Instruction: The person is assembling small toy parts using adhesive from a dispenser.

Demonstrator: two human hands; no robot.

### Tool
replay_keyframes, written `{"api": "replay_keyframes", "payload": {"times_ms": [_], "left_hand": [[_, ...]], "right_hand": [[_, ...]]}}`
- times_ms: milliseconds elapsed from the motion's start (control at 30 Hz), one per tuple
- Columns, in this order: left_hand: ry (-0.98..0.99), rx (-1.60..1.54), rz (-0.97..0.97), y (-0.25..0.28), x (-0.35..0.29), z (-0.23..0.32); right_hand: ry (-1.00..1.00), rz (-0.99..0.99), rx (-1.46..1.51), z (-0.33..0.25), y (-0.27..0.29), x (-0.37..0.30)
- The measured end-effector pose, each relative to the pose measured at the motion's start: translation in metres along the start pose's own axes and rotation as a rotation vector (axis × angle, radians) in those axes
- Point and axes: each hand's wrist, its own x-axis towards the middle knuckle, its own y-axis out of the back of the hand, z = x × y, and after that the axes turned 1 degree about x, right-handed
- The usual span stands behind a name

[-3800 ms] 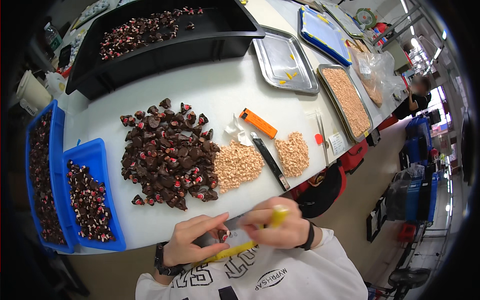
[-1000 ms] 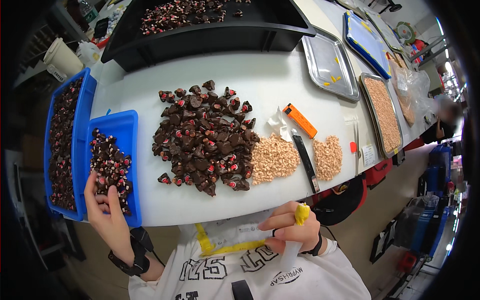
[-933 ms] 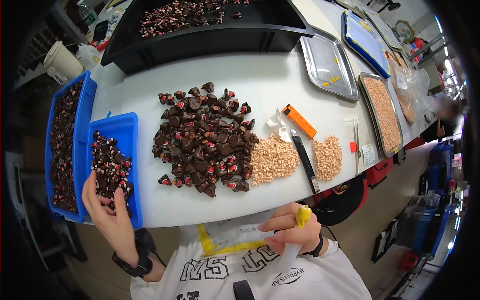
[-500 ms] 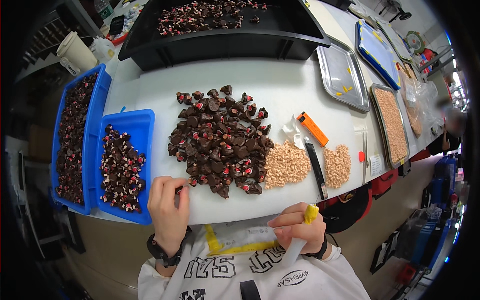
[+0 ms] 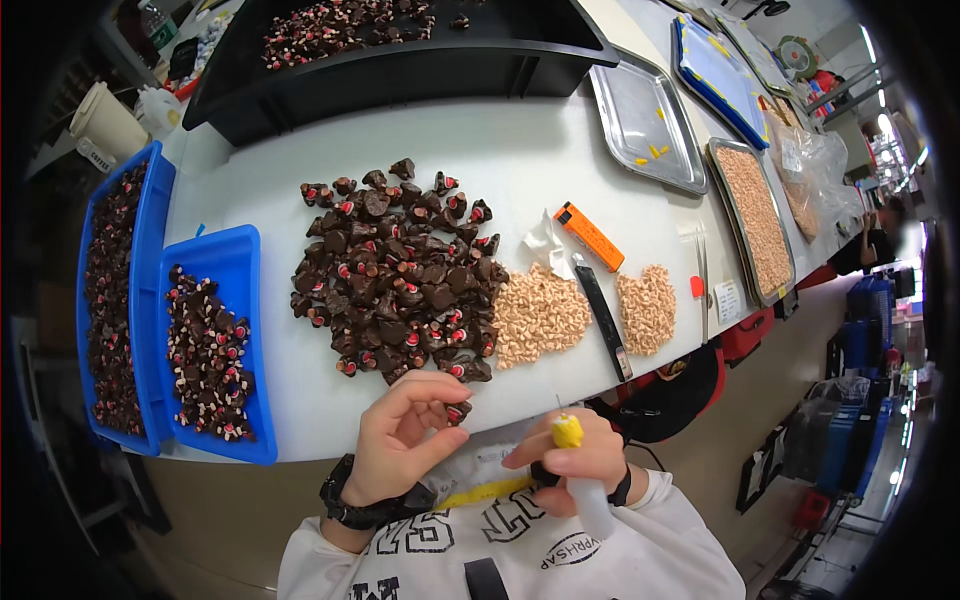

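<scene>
Head view: L hand (image 5: pixel 402 437) angled rightward, fingers (image 5: pixel 425 388) pinching dark pc (image 5: pixel 458 412); R hand (image 5: pixel 588 452) curled round yellow-tipped tube (image 5: pixel 592 507).

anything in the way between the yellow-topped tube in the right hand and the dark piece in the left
Nothing visible: the left hand holds the dark piece on its side facing the right hand and yellow-topped tube, with an open gap between.
</scene>
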Motion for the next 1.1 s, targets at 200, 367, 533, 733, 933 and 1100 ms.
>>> {"api": "replay_keyframes", "payload": {"times_ms": [200, 367, 533, 733, 933, 1100], "left_hand": [[0.097, -0.380, 0.064, -0.009, -0.005, 0.003], [-0.039, -0.268, -0.046, 0.001, -0.005, -0.012], [-0.074, -0.168, -0.087, 0.004, -0.006, -0.010], [0.017, -0.373, -0.086, 0.005, -0.010, -0.012], [-0.027, -0.298, -0.090, 0.006, -0.009, -0.013], [-0.051, -0.210, -0.086, 0.006, -0.008, -0.012]], "right_hand": [[0.013, -0.037, 0.103, 0.009, -0.005, 0.004], [0.029, 0.009, 0.109, 0.014, -0.003, -0.003], [0.053, 0.011, 0.047, 0.015, 0.000, 0.009], [-0.088, 0.130, 0.169, 0.010, -0.013, 0.006], [-0.052, 0.005, 0.113, 0.012, -0.005, 0.005], [-0.044, 0.012, 0.111, 0.010, -0.004, 0.009]]}}
